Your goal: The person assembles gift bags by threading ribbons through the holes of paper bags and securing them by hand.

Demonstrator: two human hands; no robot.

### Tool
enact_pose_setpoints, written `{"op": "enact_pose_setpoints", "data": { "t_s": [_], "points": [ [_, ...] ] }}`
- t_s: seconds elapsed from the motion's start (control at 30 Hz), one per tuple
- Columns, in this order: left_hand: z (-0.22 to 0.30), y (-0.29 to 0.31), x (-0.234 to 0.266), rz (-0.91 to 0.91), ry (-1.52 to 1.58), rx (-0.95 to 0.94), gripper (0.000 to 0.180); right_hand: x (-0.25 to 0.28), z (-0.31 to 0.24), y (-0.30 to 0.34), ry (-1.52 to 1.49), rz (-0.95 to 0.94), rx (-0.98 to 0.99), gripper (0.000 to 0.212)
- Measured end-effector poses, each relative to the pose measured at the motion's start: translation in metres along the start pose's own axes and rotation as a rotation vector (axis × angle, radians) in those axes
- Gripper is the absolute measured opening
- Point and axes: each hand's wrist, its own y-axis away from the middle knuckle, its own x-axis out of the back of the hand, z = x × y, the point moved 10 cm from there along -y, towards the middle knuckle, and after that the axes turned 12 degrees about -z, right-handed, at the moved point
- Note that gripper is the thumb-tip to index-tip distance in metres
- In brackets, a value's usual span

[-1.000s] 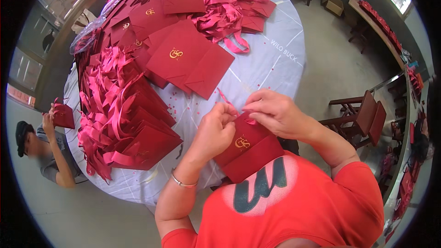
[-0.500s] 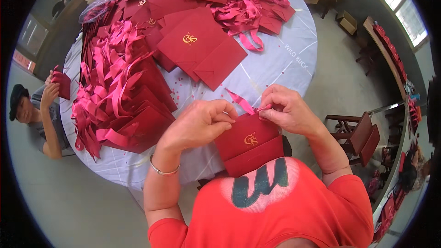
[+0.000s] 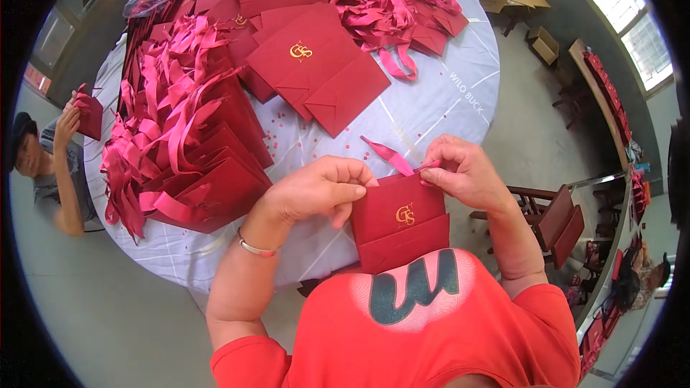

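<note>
Close to my chest is a small dark red paper gift bag [image 3: 402,224] with a gold emblem and a folded-up lower part. My left hand [image 3: 327,188] has thumb and fingers closed on the bag's top left corner. At the top right corner, my right hand [image 3: 463,170] pinches the pink ribbon against the bag's rim. The free part of that ribbon [image 3: 388,155] stands up between the two hands, over the tablecloth. What lies inside the bag is hidden.
A white-clothed round table [image 3: 460,107] carries a row of ribboned red bags [image 3: 215,179], flat red bags [image 3: 316,57] and a heap of pink ribbons [image 3: 388,7]. Across at left, another person [image 3: 61,151] holds a red bag [image 3: 89,116]. A wooden chair [image 3: 553,226] stands at right.
The bag and my right hand have shifted slightly right in the view. My left fingers have bent more around the bag's corner. The other person's bag sits a little higher.
</note>
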Motion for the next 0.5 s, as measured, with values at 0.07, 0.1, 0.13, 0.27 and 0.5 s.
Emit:
{"op": "enact_pose_setpoints", "data": {
  "t_s": [0.07, 0.1, 0.13, 0.27, 0.5],
  "points": [
    [-0.007, -0.007, -0.002, -0.036, 0.082, -0.011, 0.014, 0.0, 0.015, -0.001, -0.046, -0.014, -0.05, 0.007],
    [-0.008, -0.008, -0.002, -0.037, 0.083, -0.013, 0.014, -0.002, 0.021, -0.003, -0.098, -0.02, -0.01, 0.008],
    [-0.01, -0.009, -0.002, -0.04, 0.097, -0.02, 0.014, -0.004, 0.023, -0.005, -0.152, -0.027, 0.029, 0.009],
    [-0.008, -0.007, -0.004, -0.055, 0.133, -0.043, 0.013, -0.006, 0.021, -0.005, -0.187, -0.068, -0.031, 0.009],
    [-0.004, -0.004, -0.008, -0.014, 0.082, -0.015, 0.012, -0.012, 0.014, -0.008, -0.183, -0.085, -0.023, 0.009]
  ]
}}
